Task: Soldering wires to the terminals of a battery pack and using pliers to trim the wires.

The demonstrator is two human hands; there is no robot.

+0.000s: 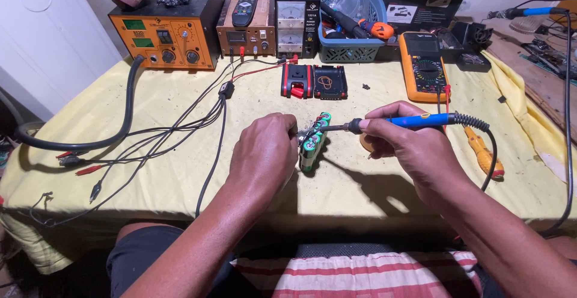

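Note:
A pack of green cylindrical battery cells (314,144) stands on the yellow tablecloth (168,172) in the middle. My left hand (264,153) grips its left side and steadies it. My right hand (402,138) holds a blue-handled soldering iron (415,119) like a pen, its metal tip touching the top of the pack. The iron's black cord loops off to the right. Two halves of a black and red battery casing (314,81) lie open just beyond the pack.
An orange rework station (165,33), a brown supply (246,33) and a black meter box (296,24) line the back edge. A blue basket (351,48), orange multimeter (422,66), orange screwdriver (482,150) and black cables with clips (150,135) lie around.

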